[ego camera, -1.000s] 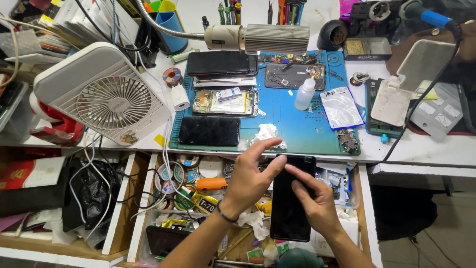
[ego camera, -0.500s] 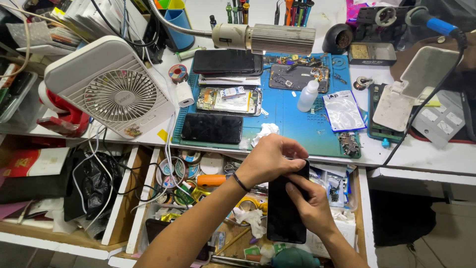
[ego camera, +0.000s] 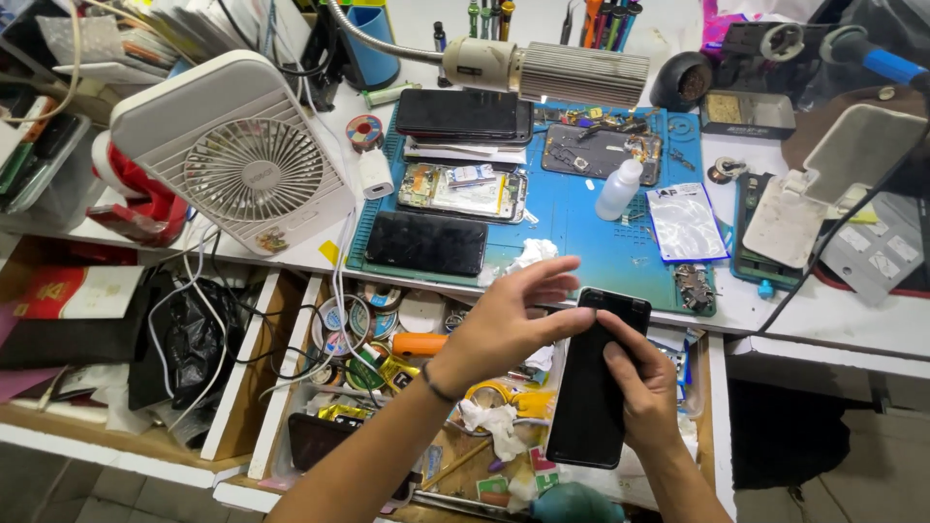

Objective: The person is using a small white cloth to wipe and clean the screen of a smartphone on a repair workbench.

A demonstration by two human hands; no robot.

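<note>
My right hand (ego camera: 641, 385) grips a black phone (ego camera: 593, 407) upright over an open drawer, thumb across its dark screen. The fingers of my left hand (ego camera: 509, 320) are spread and its fingertips touch the phone's upper left edge. Behind the hands lies a blue work mat (ego camera: 581, 228) with a dark phone (ego camera: 426, 243), an opened phone showing its insides (ego camera: 465, 190), a stacked black phone (ego camera: 460, 114), a phone back with parts (ego camera: 601, 152), a small white bottle (ego camera: 618, 190) and crumpled tissue (ego camera: 528, 254).
A white desk fan (ego camera: 232, 155) stands at the left with white cables hanging. The open drawer (ego camera: 387, 339) holds tape rolls, tissue and tools. A lamp head (ego camera: 547, 68), a blue cup (ego camera: 368, 44), a white stand (ego camera: 823, 189) and a foil pouch (ego camera: 685, 221) crowd the bench.
My left hand has opened from a closed grip over the phone's top to spread fingers touching its upper edge. The phone stays in my right hand, now more visible.
</note>
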